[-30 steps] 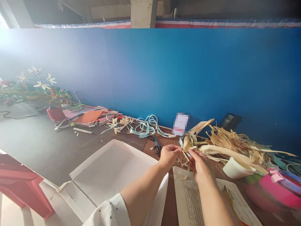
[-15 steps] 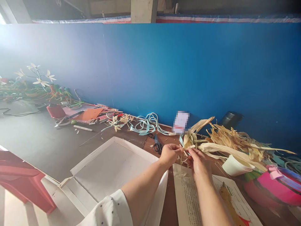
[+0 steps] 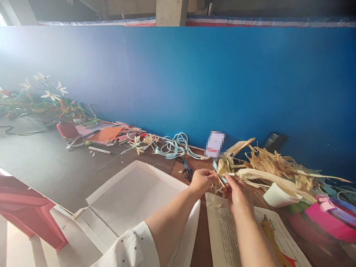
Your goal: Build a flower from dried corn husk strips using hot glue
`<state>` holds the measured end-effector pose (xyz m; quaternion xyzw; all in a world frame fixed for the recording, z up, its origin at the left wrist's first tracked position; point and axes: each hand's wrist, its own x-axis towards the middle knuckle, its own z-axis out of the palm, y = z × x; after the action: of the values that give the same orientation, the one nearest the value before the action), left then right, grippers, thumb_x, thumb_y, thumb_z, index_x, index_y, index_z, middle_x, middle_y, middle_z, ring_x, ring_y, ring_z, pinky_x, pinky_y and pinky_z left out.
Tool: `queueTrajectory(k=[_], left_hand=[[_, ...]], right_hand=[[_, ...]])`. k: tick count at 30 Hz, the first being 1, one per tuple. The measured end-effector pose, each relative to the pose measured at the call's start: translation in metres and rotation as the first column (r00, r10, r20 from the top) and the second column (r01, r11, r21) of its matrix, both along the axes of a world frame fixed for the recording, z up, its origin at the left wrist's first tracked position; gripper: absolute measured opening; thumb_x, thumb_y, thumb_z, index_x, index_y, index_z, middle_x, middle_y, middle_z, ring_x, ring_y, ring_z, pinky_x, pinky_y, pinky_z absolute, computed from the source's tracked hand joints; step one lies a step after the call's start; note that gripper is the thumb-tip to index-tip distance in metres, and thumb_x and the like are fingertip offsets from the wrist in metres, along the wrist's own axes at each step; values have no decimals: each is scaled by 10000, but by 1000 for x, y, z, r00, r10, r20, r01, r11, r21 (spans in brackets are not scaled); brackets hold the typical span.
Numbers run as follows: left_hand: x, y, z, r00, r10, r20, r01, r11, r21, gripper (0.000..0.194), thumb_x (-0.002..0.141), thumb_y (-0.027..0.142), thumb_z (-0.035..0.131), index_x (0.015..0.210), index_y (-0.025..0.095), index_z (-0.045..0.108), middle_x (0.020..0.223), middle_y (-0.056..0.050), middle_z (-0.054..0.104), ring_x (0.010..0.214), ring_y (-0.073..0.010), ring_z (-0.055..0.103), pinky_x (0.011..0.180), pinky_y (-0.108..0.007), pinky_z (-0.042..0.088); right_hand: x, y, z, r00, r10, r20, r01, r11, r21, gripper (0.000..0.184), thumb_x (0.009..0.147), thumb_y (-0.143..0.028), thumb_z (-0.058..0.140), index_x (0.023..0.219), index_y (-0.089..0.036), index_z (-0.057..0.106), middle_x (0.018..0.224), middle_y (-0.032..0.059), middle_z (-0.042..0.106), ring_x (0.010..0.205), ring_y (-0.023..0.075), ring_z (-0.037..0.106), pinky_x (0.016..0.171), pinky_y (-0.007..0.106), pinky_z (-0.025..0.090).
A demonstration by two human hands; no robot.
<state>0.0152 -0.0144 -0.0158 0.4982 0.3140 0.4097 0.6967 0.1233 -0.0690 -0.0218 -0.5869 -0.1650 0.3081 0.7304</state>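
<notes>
Side by side over the brown table, my left hand [image 3: 203, 181] and my right hand [image 3: 237, 192] are both closed in a pinch. Between their fingertips is a narrow pale strip of corn husk [image 3: 222, 181], partly hidden by the fingers. Just behind it lie folded corn husks [image 3: 226, 166] and a bit of light-blue ribbon [image 3: 215, 165]. Black-handled scissors [image 3: 187, 171] rest left of my left hand. Small husk scraps are scattered beneath the fingers.
An open white box lid [image 3: 133, 193] lies left of my arms. To the right are a heap of dried husks [image 3: 267, 163], a tipped white cup [image 3: 279, 195], a pink bag [image 3: 330, 218] and a printed sheet [image 3: 219, 226]. Blue ribbon loops [image 3: 175, 146] sit against the blue partition [image 3: 222, 81].
My fingers have shifted slightly, and the pale strip between them now slants downward to the right. The view has moved a little; the surrounding things stay put.
</notes>
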Motion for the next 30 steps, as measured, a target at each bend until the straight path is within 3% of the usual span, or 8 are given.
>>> queueTrajectory(k=[8,15,20,23,25,30], left_hand=[[2,2,-5,998,-38,43,37,998,44,335,580,405,747,702,102,673,625,-23,578,558,-65,431,549,-214,337],[6,4,-11,999,16,52,-20,997,73,311,570,376,764,694,105,679,740,-59,639,629,-86,506,579,-209,391],[5,2,-10,999,-2,-42,7,993,116,275,641,374,717,710,111,681,605,-9,574,529,-60,422,521,-206,334],[3,0,-7,994,50,-95,-26,971,238,186,703,310,664,719,126,687,633,-21,599,568,-88,475,563,-225,378],[1,-3,-5,980,132,-146,-60,908,416,122,739,243,617,730,148,693,708,-40,636,665,-125,544,645,-247,424],[-4,-6,-3,911,364,-196,-58,582,811,151,799,161,527,787,176,677,839,-61,660,847,-174,575,813,-289,445]], right_hand=[[-6,-3,2,988,-54,148,60,998,-32,495,471,-445,827,849,-174,657,575,-49,563,492,73,459,443,183,374],[-7,-4,2,986,-43,159,49,998,-34,480,477,-444,820,838,-174,658,581,-46,561,500,79,459,459,199,378],[-8,-4,2,989,-3,149,7,1000,-24,465,485,-438,815,835,-177,656,568,-54,556,475,67,432,430,185,351],[-9,-4,3,991,-6,130,8,1000,-15,479,473,-440,822,837,-175,656,572,-52,562,469,62,425,416,177,344],[-9,-3,3,994,-5,108,6,1000,-10,492,462,-439,829,841,-176,659,600,-47,581,470,59,428,413,173,349],[-8,-3,2,1000,29,1,-29,999,-17,445,465,-408,834,790,-166,649,610,-41,585,431,33,387,361,149,297]])
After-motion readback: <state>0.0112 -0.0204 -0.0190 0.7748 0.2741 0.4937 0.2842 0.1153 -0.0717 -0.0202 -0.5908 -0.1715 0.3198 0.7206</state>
